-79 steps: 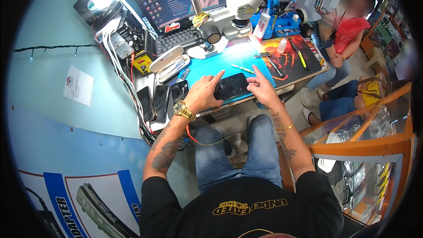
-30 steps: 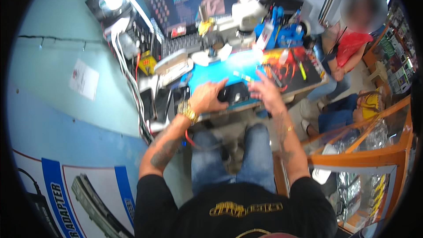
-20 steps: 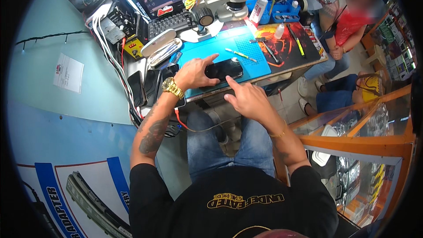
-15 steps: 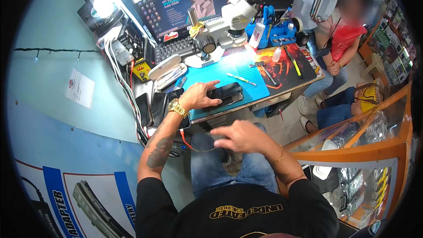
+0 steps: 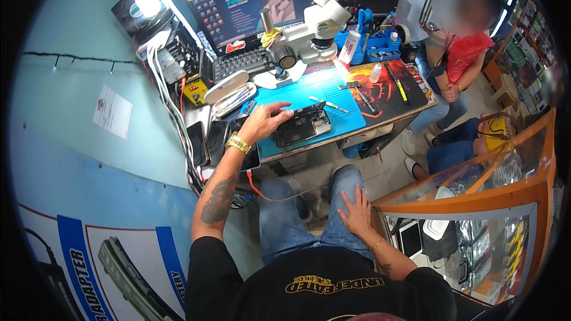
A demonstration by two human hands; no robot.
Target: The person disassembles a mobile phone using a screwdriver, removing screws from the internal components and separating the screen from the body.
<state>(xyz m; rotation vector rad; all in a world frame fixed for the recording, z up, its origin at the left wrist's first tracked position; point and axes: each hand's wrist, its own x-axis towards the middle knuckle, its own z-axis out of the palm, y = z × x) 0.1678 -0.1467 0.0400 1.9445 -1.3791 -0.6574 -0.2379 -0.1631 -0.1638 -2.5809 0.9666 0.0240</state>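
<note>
On the blue mat point(image 5: 345, 107) near the desk's front edge lies a black phone point(image 5: 303, 129) with its inner parts exposed and its screen panel point(image 5: 303, 112) tilted up along the far long side. My left hand point(image 5: 267, 120) grips the left part of that raised panel with thumb and fingers. A pen-like tool point(image 5: 328, 104) lies just beyond the phone. My right hand point(image 5: 355, 211) rests with spread fingers on my right thigh, holding nothing.
A microscope point(image 5: 321, 24), monitor point(image 5: 250, 6), keyboard point(image 5: 238, 62) and blue organizer point(image 5: 380, 47) stand behind the mat. Several phones point(image 5: 202, 142) lie at left. Two people point(image 5: 452, 71) sit at right, beside a wood-framed glass display case point(image 5: 458, 202).
The phone's screen has been lifted, exposing the inside. My right hand has moved from the phone down and back onto my thigh, fingers spreading out.
</note>
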